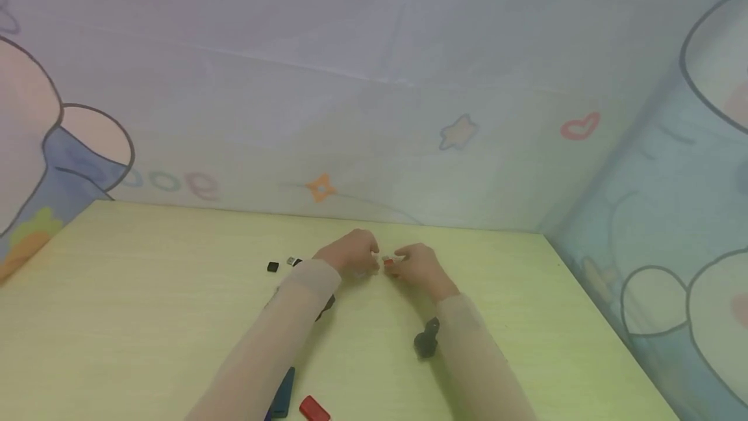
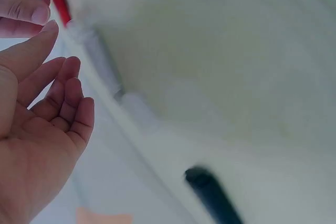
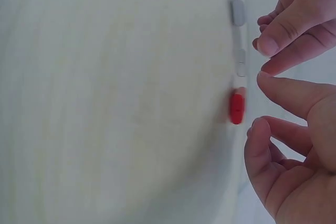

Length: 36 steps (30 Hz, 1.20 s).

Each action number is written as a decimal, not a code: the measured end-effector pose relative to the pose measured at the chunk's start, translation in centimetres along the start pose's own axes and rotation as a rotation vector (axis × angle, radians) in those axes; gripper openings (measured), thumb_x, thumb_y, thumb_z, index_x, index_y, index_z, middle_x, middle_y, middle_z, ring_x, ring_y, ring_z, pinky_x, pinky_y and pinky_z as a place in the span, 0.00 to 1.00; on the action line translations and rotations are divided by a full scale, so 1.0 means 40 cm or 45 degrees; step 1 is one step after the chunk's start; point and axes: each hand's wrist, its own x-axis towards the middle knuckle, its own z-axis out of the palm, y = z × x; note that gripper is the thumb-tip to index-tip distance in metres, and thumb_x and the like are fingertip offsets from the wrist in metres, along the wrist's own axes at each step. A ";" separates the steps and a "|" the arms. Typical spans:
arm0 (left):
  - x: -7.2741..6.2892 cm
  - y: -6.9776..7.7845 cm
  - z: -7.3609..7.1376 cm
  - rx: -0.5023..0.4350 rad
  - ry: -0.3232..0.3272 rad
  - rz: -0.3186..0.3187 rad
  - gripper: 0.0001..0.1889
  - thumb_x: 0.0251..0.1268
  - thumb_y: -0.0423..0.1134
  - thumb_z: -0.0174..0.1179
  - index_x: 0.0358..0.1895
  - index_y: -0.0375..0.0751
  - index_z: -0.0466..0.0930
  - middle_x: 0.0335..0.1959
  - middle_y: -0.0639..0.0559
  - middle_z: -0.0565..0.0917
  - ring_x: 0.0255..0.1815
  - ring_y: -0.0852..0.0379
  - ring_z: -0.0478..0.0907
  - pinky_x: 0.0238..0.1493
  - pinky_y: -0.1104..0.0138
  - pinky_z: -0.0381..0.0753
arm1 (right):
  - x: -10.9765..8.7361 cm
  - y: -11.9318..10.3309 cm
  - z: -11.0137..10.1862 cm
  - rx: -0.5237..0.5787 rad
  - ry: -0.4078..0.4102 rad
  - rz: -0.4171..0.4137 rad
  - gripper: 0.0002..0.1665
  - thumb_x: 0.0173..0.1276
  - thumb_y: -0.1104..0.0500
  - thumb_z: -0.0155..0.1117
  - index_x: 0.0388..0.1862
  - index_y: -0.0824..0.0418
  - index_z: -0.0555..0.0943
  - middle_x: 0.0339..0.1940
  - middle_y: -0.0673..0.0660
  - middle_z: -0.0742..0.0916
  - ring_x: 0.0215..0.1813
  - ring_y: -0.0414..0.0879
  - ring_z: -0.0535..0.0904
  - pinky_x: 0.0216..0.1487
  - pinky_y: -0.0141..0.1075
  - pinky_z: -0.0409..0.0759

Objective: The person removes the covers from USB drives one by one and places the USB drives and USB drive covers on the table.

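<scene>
A small red USB stick (image 3: 237,107) with a pale plug lies at the far part of the table. My right hand (image 1: 417,268) is right beside it, thumb and fingers loosely bent and apart, with nothing between them in the right wrist view. Just to the left, my left hand (image 1: 353,253) hovers over the table with its fingers loosely curled around nothing. The two hands face each other, fingertips close together. Pale silvery pieces (image 3: 238,12) lie in a row with the red stick, partly hidden by the left hand in the head view.
Left of the left sleeve lie a small black piece (image 1: 273,266) and a silvery plug (image 1: 291,260). Toward the front are a dark blue flat piece (image 1: 283,395) and a red one (image 1: 314,408). A black rounded object (image 1: 426,340) adjoins the right sleeve. A patterned cloth wall (image 1: 374,115) stands behind.
</scene>
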 end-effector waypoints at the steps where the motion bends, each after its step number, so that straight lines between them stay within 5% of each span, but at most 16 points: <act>1: -0.004 0.004 -0.009 0.006 0.009 0.012 0.14 0.58 0.33 0.63 0.47 0.30 0.83 0.53 0.44 0.82 0.48 0.51 0.78 0.49 0.62 0.78 | -0.001 -0.002 -0.008 -0.017 0.005 -0.012 0.30 0.63 0.53 0.68 0.59 0.71 0.77 0.47 0.65 0.86 0.36 0.47 0.84 0.44 0.40 0.82; 7: -0.034 0.039 -0.075 0.011 0.026 0.105 0.21 0.61 0.34 0.63 0.56 0.29 0.78 0.53 0.39 0.81 0.42 0.52 0.77 0.50 0.61 0.78 | -0.029 -0.041 -0.075 0.011 0.017 -0.082 0.31 0.63 0.53 0.68 0.62 0.67 0.75 0.41 0.62 0.86 0.36 0.55 0.84 0.38 0.40 0.83; 10: -0.053 0.057 -0.105 0.067 0.031 0.161 0.21 0.62 0.36 0.63 0.57 0.30 0.78 0.47 0.42 0.83 0.38 0.56 0.75 0.45 0.64 0.77 | -0.054 -0.062 -0.107 0.007 0.033 -0.134 0.31 0.63 0.53 0.68 0.62 0.65 0.75 0.43 0.62 0.84 0.37 0.56 0.84 0.34 0.37 0.82; 12: -0.069 0.071 -0.125 0.101 0.027 0.205 0.21 0.62 0.36 0.63 0.57 0.29 0.78 0.32 0.48 0.82 0.28 0.60 0.70 0.35 0.69 0.73 | -0.074 -0.075 -0.126 -0.019 0.041 -0.174 0.31 0.63 0.52 0.67 0.63 0.65 0.75 0.45 0.63 0.83 0.37 0.54 0.83 0.34 0.37 0.82; 16: -0.120 0.097 -0.154 0.139 0.035 0.252 0.21 0.63 0.36 0.62 0.57 0.29 0.78 0.35 0.47 0.83 0.32 0.58 0.74 0.39 0.68 0.75 | -0.113 -0.093 -0.154 -0.086 0.054 -0.258 0.31 0.63 0.51 0.67 0.62 0.64 0.76 0.47 0.63 0.83 0.40 0.50 0.81 0.37 0.38 0.81; 20: -0.181 0.116 -0.170 0.147 0.059 0.303 0.20 0.63 0.36 0.63 0.57 0.31 0.78 0.52 0.41 0.81 0.53 0.47 0.78 0.54 0.59 0.77 | -0.159 -0.107 -0.168 -0.123 0.066 -0.335 0.29 0.63 0.51 0.68 0.60 0.63 0.78 0.45 0.61 0.83 0.40 0.49 0.79 0.38 0.39 0.79; 27: -0.295 0.137 -0.195 0.220 0.099 0.453 0.17 0.62 0.37 0.64 0.53 0.35 0.81 0.41 0.46 0.80 0.44 0.51 0.76 0.49 0.63 0.76 | -0.244 -0.139 -0.168 -0.122 0.061 -0.480 0.28 0.62 0.51 0.69 0.59 0.61 0.79 0.41 0.56 0.83 0.35 0.44 0.76 0.35 0.37 0.77; 36: -0.409 0.127 -0.185 0.220 0.112 0.499 0.15 0.61 0.36 0.65 0.51 0.39 0.83 0.37 0.53 0.79 0.42 0.55 0.75 0.46 0.64 0.75 | -0.319 -0.158 -0.141 -0.042 -0.022 -0.641 0.24 0.61 0.57 0.70 0.56 0.63 0.81 0.38 0.51 0.81 0.31 0.40 0.75 0.30 0.33 0.77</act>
